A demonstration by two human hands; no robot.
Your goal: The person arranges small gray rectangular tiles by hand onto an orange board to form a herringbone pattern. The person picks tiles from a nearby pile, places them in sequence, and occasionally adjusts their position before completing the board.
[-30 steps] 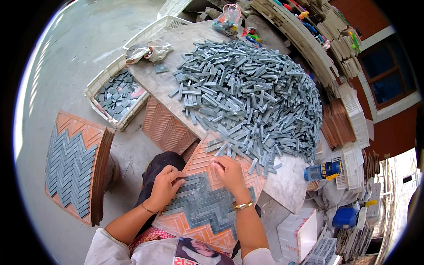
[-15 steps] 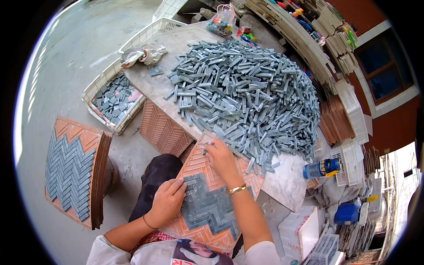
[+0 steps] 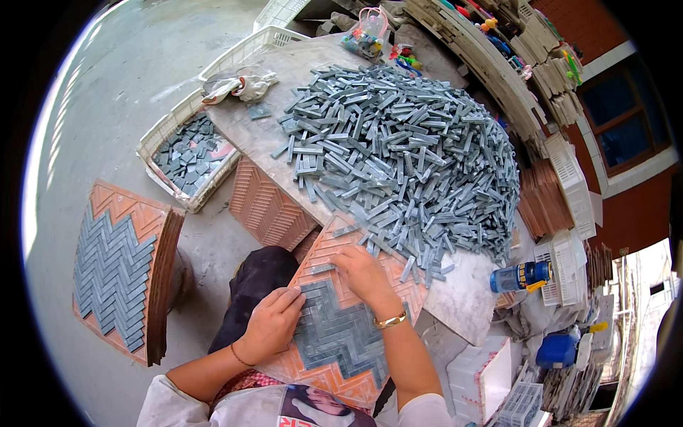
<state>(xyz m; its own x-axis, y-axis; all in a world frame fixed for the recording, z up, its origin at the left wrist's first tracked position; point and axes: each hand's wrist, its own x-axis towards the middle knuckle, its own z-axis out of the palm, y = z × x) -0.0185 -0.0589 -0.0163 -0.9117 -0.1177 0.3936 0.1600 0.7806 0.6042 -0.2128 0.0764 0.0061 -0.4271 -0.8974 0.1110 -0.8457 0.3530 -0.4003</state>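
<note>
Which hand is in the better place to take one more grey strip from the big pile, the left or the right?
Probably the right hand: it lies on the orange tray right by the edge of the grey strip pile. The left hand sits lower, pressing the laid strips, farther from the pile.

The left hand (image 3: 272, 324) covers the left edge of the grey herringbone strips (image 3: 340, 334) on the orange mould tray (image 3: 359, 249); what its fingertips press cannot be told. The right hand (image 3: 364, 274) hides the tray's middle, and whether it pinches a strip is not visible. The tray's near corner is cut off behind the person's shirt (image 3: 284, 409). The worktable (image 3: 284, 78) is buried under the pile of grey strips (image 3: 405, 156) across most of its right side. Items in the clear bag (image 3: 366, 35) at the far edge are too small to identify. Shelves (image 3: 498, 64) bend and blur toward the rim.
</note>
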